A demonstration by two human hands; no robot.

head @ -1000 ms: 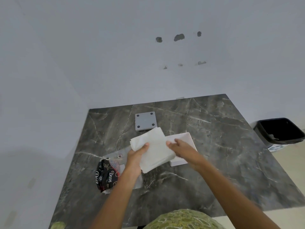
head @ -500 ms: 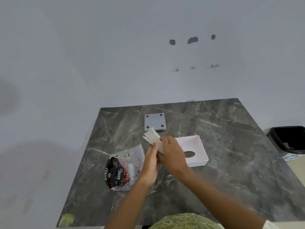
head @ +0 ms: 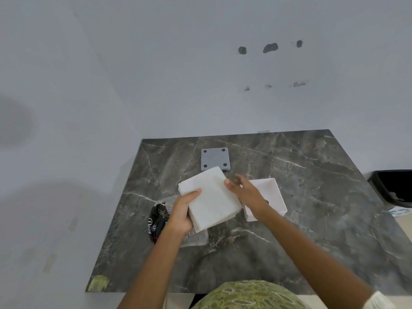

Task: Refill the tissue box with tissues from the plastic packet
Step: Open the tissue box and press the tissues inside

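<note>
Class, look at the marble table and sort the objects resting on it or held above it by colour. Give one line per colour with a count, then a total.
White: 2 — the tissue stack and the tissue box
Grey: 1 — the square plate with four dark holes
Black and clear: 1 — the plastic packet
Total: 4

Tissue stack (head: 209,197) between plastic packet (head: 158,221) left, tissue box (head: 270,195) right.

surface (head: 312,197): dark grey marble, white veins
on it: grey plate (head: 215,159), white tissue box (head: 270,192), plastic packet (head: 159,221)
</note>
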